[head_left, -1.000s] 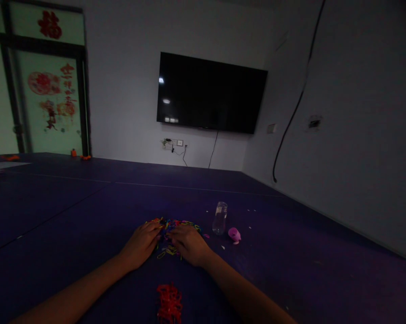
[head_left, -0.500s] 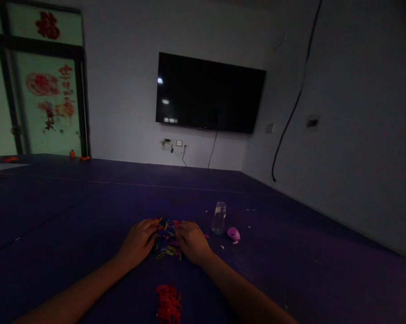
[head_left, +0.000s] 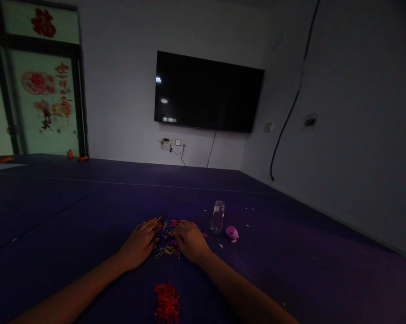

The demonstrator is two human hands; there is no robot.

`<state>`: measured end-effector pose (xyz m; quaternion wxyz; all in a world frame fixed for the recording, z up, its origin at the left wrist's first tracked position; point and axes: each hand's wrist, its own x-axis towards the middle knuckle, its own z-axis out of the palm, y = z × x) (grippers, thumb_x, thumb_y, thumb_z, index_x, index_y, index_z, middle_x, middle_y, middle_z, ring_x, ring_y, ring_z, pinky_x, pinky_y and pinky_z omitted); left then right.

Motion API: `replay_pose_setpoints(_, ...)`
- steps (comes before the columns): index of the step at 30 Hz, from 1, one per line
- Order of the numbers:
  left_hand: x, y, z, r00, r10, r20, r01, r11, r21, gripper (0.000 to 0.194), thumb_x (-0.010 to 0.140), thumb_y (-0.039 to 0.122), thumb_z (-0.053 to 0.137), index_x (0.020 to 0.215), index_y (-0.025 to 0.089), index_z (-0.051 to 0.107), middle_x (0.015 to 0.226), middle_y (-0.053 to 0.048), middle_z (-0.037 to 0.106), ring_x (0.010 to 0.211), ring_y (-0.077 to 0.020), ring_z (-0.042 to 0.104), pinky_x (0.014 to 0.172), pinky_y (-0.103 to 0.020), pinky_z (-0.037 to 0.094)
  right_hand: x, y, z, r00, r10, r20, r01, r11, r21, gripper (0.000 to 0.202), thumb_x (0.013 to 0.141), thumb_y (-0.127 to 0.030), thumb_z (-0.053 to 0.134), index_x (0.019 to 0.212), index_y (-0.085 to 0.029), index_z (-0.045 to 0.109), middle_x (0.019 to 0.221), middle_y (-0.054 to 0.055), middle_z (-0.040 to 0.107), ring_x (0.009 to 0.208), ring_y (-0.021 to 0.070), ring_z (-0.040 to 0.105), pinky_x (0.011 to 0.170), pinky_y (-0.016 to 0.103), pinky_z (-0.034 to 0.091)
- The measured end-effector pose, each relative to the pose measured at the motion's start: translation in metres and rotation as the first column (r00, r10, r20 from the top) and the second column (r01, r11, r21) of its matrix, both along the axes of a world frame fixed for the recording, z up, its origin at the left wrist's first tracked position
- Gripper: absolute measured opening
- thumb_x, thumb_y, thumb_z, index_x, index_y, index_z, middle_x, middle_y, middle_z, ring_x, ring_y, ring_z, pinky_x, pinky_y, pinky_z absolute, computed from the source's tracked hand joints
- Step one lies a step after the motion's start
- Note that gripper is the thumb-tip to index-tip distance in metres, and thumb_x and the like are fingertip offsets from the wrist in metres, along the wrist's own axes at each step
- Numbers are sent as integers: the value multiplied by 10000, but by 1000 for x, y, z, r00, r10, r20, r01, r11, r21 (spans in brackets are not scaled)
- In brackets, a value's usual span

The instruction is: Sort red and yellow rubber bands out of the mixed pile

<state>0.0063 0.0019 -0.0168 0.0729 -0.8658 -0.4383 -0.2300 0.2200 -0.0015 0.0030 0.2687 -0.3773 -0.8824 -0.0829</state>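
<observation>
A loose heap of coloured paper clips (head_left: 169, 237) lies on the dark purple surface between my hands. My left hand (head_left: 141, 243) rests at the heap's left edge, its fingers stretched out and touching the clips. From the right, my right hand (head_left: 189, 240) reaches in with its fingers curled down among the clips; its fingertips are hidden, so I cannot make out what they hold. Closer to me is a separate pile of red paper clips (head_left: 167, 303). A clear, uncapped plastic bottle (head_left: 218, 218) stands to the right of the heap, with a pink cap (head_left: 232, 233) beside it.
Small white scraps (head_left: 221, 245) are scattered around the bottle and cap. Orange objects (head_left: 83, 158) sit at the far left edge of the purple surface (head_left: 71, 211). A television (head_left: 208, 92) hangs on the wall beyond, and a black cable (head_left: 287, 121) runs down the right wall.
My right hand's fingers have shifted slightly leftward and look more curled into the heap. The left hand stays by its edge. The whole view has moved a little.
</observation>
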Motion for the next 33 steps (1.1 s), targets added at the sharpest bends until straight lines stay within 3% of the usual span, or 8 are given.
replay_pose_setpoints(8, 1, -1, 2, 999, -24, 36, 23, 1000, 21, 334, 879, 163, 430, 1181, 168, 574, 1266, -97, 564, 1224, -238, 459, 1029, -416, 359, -1, -1, 2, 1000, 9, 22, -9, 1000, 8, 267, 920, -156, 395, 741, -161, 593, 759, 49, 622, 760, 165, 555, 719, 283, 364)
replay_pose_setpoints(20, 0, -1, 5, 966, -167, 195, 152, 984, 88, 305, 896, 168, 406, 1119, 207, 610, 1193, -78, 605, 1148, -229, 524, 963, -431, 435, 0, 0, 0, 1000, 26, -6, -26, 1000, 7, 271, 927, -179, 387, 794, -159, 622, 791, 59, 654, 802, 176, 588, 759, 297, 409)
replay_pose_setpoints(23, -1, 1, 2, 966, -158, 203, 142, 986, 91, 321, 901, 186, 399, 1156, 217, 591, 1201, -71, 605, 1151, -226, 525, 965, -434, 435, 0, -2, 1, 996, 85, -27, -86, 996, -21, 235, 917, -183, 407, 950, -173, 639, 956, 72, 667, 942, 182, 587, 845, 311, 413)
replay_pose_setpoints(27, -2, 0, 2, 971, -164, 174, 148, 984, 102, 338, 898, 193, 400, 1190, 205, 571, 1208, -84, 605, 1145, -236, 527, 968, -439, 429, 1, -4, 1, 989, 146, -32, -148, 988, -52, 310, 884, -191, 462, 1175, -198, 570, 1245, 79, 567, 1138, 190, 510, 962, 342, 373)
replay_pose_setpoints(33, 1, -6, 3, 977, -177, 115, 161, 978, 133, 349, 890, 165, 394, 1197, 206, 555, 1199, -86, 604, 1157, -242, 510, 994, -479, 391, 2, -6, 0, 991, 132, 2, -132, 989, -63, 346, 888, -194, 444, 1220, -210, 544, 1360, 68, 466, 1216, 196, 448, 1003, 363, 356)
